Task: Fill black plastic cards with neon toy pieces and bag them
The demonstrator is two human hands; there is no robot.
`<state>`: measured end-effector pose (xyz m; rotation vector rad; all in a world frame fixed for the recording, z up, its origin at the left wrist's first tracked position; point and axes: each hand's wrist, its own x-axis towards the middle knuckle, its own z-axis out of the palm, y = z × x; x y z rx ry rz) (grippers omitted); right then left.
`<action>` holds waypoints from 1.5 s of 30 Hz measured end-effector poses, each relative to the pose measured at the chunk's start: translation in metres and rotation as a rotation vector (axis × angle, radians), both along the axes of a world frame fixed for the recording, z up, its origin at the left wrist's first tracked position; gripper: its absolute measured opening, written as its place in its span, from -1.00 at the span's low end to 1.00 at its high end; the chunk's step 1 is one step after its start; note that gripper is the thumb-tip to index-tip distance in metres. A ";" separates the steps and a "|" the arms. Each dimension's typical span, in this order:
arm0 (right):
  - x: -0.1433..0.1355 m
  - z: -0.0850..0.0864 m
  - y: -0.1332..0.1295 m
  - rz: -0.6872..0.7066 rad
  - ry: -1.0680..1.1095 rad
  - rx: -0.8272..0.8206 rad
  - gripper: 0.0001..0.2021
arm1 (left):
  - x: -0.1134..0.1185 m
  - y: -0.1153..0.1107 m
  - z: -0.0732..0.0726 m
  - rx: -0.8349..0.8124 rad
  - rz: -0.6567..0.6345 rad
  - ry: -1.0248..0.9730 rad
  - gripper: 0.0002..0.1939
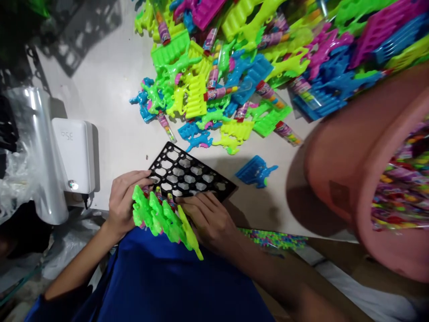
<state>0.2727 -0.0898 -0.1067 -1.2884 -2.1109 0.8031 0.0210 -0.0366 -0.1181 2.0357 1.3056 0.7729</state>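
A black plastic rack (191, 175) with rows of holes is tilted at the table's near edge. My left hand (124, 200) is closed on its left corner. My right hand (212, 218) is curled over its near side, the thumb hidden behind a yellow plastic animal toy (190, 233). Beside that toy, several bright green animal toys (160, 213) stand in a row along the rack's near side, between my hands. Small candy tubes (158, 192) with red ends show between the toys and the rack. How the toys are fixed there is hidden.
A big heap of coloured toys (197, 96) and candy tubes covers the far table. One blue toy (256, 171) lies apart. At right stands a pink bucket (330, 170) full of wrapped candies. At left are a white power bank (74, 154) and a clear plastic roll (45, 156).
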 end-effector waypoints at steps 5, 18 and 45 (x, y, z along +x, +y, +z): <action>-0.009 -0.005 0.003 0.052 -0.028 0.104 -0.76 | -0.001 0.001 0.003 -0.018 -0.041 0.022 -0.71; -0.007 -0.018 -0.002 0.080 -0.007 0.109 -0.69 | -0.009 -0.001 0.004 -0.001 -0.046 0.009 -0.71; 0.072 0.001 0.113 -0.321 -0.301 0.161 -0.72 | 0.028 0.025 0.086 0.720 -0.596 0.632 -0.63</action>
